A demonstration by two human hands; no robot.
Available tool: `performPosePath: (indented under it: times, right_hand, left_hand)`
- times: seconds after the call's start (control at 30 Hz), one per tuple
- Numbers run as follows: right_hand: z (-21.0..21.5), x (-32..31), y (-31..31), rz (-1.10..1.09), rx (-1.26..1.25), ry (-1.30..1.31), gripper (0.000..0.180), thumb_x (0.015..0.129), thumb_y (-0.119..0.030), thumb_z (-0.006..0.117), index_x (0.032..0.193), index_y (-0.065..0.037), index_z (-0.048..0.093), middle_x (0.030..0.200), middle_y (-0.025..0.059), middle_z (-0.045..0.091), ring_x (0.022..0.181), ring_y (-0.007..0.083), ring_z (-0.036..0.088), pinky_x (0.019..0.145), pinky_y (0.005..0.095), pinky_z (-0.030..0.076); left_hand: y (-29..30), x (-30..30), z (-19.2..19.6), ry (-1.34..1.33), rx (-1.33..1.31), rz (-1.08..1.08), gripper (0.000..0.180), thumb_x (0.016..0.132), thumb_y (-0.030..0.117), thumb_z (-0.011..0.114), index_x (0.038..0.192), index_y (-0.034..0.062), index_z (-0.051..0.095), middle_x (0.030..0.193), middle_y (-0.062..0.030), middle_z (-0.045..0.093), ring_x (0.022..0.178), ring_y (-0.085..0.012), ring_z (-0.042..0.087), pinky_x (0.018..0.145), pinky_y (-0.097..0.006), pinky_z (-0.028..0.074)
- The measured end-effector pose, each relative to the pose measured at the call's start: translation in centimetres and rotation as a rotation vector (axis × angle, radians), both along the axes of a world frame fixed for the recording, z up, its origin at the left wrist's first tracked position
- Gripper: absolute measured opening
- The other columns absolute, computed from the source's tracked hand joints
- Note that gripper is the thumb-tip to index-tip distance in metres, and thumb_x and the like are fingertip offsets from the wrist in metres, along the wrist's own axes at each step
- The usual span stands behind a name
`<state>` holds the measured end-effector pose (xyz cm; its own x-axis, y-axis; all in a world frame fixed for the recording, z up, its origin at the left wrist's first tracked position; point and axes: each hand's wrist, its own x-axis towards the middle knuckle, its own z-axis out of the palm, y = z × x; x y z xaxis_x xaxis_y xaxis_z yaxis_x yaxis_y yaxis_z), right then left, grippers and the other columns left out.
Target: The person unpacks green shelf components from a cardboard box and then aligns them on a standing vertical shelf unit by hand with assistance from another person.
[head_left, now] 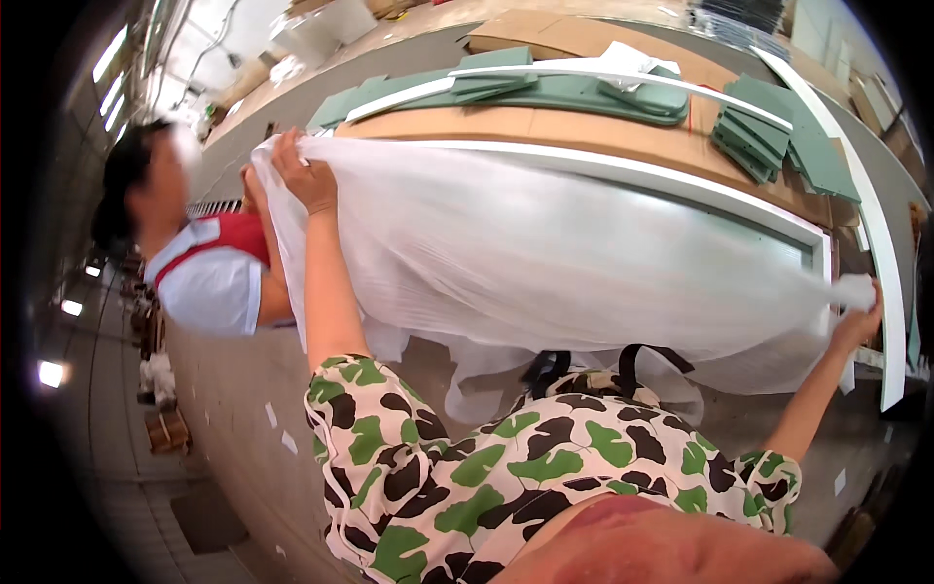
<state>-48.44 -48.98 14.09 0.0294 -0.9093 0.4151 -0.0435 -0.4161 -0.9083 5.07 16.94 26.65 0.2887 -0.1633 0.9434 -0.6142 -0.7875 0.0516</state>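
Left hand (307, 175) on sheet (506, 253) edge

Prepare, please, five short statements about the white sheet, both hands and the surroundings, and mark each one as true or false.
1. The left grip holds the white sheet. True.
2. The right grip is empty. False: it holds a bunched part of the sheet.
3. The sheet covers part of a white-rimmed frame. True.
4. The green panels lie on the sheet. False: they lie beyond it, mostly on brown cardboard.
5. A co-worker is at the left. True.
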Motion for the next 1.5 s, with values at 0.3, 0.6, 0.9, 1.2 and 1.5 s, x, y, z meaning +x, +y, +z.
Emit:
performPosePath:
  times: [0.3,0.6,0.9,1.2,1.5]
  right_hand:
    - [-6.4,5.5,-1.0,0.175,-0.035,0.687,0.036,0.077,-0.008,0.051,0.112,-0.004,0.056,0.106,0.012,0.059,0.103,0.0254,0.054,0.089,0.0297,0.041]
    - [-0.8,4.2,7.2,0.33,-0.313,0.748,0.051,0.078,-0.011,0.059,0.126,-0.011,0.043,0.128,0.0156,0.042,0.116,0.0311,0.043,0.096,0.0381,0.038]
    - [-5.8,1.8,11.0,0.47,-0.295,1.306,0.068,0.072,-0.05,0.064,0.128,-0.018,0.044,0.133,0.0186,0.035,0.122,0.0374,0.032,0.1,0.0471,0.026]
    - [-8.0,0.5,4.4,0.188,-0.127,1.195,0.066,0.072,-0.053,0.062,0.123,-0.014,0.048,0.131,0.0183,0.04,0.119,0.0373,0.036,0.1,0.0462,0.028]
    - [-4.7,0.6,3.8,0.081,0.315,1.494,0.073,0.073,-0.06,0.056,0.13,-0.016,0.041,0.133,0.0146,0.039,0.119,0.0368,0.036,0.097,0.0483,0.033]
  left_hand:
    - [4.2,2.3,-6.6,0.321,0.435,0.161,0.043,0.078,0.024,0.061,0.117,0.0061,0.05,0.123,-0.0182,0.044,0.116,-0.0345,0.039,0.099,-0.041,0.032]
    - [1.9,-6.9,-6.8,0.991,0.177,-0.021,0.061,0.077,0.026,0.067,0.128,0.0052,0.041,0.126,-0.0206,0.043,0.112,-0.0274,0.046,0.089,-0.035,0.043]
    - [6.3,-11.6,-7.4,0.72,0.624,0.724,0.066,0.079,0.057,0.053,0.095,-0.0057,0.062,0.091,-0.0222,0.062,0.093,-0.0345,0.057,0.086,-0.04,0.043]
    - [16.2,-3.7,-8.8,1.339,0.423,0.693,0.075,0.067,0.066,0.06,0.074,-0.009,0.059,0.074,-0.0214,0.061,0.073,-0.0348,0.058,0.07,-0.043,0.043]
    - [-2.4,-12.3,-4.0,1.235,0.735,0.5,0.056,0.08,0.052,0.054,0.085,-0.0034,0.063,0.085,-0.0245,0.062,0.084,-0.0377,0.06,0.076,-0.043,0.046]
